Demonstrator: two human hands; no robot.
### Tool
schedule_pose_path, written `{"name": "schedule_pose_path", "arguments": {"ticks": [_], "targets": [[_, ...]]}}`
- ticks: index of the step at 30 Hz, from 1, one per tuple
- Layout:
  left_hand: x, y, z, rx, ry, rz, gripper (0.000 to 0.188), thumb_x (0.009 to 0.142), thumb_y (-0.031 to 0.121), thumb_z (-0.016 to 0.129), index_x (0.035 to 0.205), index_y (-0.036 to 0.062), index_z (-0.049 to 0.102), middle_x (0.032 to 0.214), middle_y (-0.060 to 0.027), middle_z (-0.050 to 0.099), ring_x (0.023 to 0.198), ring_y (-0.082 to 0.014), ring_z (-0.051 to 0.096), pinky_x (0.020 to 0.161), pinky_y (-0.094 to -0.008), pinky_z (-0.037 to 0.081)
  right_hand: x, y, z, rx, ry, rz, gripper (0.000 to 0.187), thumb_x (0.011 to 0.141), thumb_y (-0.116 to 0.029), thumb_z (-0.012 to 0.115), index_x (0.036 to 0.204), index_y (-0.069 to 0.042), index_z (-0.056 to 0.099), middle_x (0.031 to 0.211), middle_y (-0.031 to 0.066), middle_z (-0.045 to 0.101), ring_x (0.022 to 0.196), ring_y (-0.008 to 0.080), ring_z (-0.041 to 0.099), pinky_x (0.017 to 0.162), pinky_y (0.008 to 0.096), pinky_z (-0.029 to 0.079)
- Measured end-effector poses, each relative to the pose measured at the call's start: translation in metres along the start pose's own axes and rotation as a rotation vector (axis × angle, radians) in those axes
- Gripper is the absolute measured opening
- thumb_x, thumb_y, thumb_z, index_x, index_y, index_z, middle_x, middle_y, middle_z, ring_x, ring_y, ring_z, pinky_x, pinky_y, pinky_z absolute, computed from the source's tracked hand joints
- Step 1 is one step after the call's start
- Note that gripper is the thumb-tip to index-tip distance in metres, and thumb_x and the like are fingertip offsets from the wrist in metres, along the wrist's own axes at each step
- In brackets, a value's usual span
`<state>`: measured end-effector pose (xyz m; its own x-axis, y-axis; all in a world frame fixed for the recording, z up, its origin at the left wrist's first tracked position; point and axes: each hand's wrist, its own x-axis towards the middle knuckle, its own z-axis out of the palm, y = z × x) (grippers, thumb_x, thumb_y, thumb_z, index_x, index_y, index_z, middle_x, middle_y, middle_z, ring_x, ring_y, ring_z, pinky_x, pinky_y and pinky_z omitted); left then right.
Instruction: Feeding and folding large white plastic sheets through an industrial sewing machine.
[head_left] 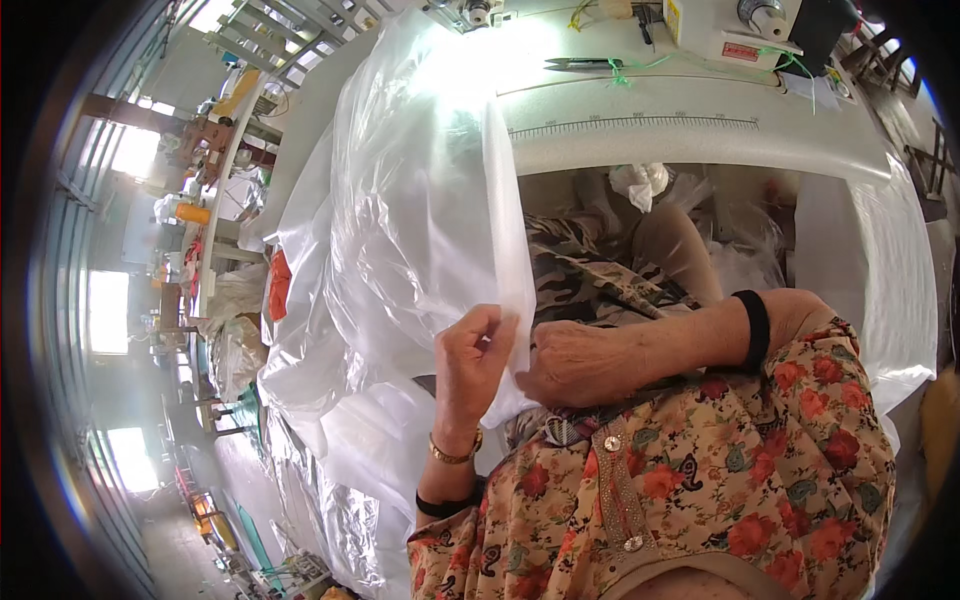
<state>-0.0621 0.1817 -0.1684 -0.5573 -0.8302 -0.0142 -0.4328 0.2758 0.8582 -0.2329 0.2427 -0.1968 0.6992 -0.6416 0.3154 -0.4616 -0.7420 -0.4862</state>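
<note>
A large sheet of translucent white plastic (pixel 410 220) drapes from the brightly lit sewing machine bed down over the table's front edge into my lap. One long edge of it is folded into a narrow strip. My left hand (pixel 474 358) pinches that folded edge between thumb and fingers. Close beside it on the right, my right hand (pixel 580 364) is curled closed against the same edge, lower down. The right fingertips are mostly hidden, but the plastic runs into them.
The machine head (pixel 735 30) stands at the back right. Black thread snips (pixel 583 64) and bits of green thread lie on the machine bed, behind a printed ruler scale (pixel 640 123). A crumpled white wad (pixel 638 184) is below the table edge. More plastic (pixel 890 270) hangs at the right.
</note>
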Motion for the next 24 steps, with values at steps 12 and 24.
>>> {"name": "schedule_pose_path", "arguments": {"ticks": [12,24], "targets": [[0.015,0.089,-0.058,0.814,0.074,0.556,0.012,0.085,0.002,0.061,0.097,-0.0001,0.064,0.081,-0.0155,0.066,0.075,-0.0333,0.066,0.067,-0.0395,0.053,0.112,0.117,0.031,-0.018,0.349,0.175,0.025,0.087,-0.02,0.061,0.104,-0.002,0.062,0.088,0.0186,0.068,0.082,0.0389,0.066,0.075,0.0439,0.053],[-0.007,-0.009,0.001,0.71,0.086,0.385,0.011,0.083,0.004,0.061,0.094,0.0055,0.063,0.071,-0.0096,0.059,0.068,-0.0297,0.061,0.057,-0.0396,0.048,0.047,0.095,-0.076,-0.145,-0.548,0.448,0.016,0.083,-0.02,0.058,0.088,-0.005,0.061,0.094,0.0157,0.065,0.083,0.0361,0.064,0.072,0.0434,0.052]]}}
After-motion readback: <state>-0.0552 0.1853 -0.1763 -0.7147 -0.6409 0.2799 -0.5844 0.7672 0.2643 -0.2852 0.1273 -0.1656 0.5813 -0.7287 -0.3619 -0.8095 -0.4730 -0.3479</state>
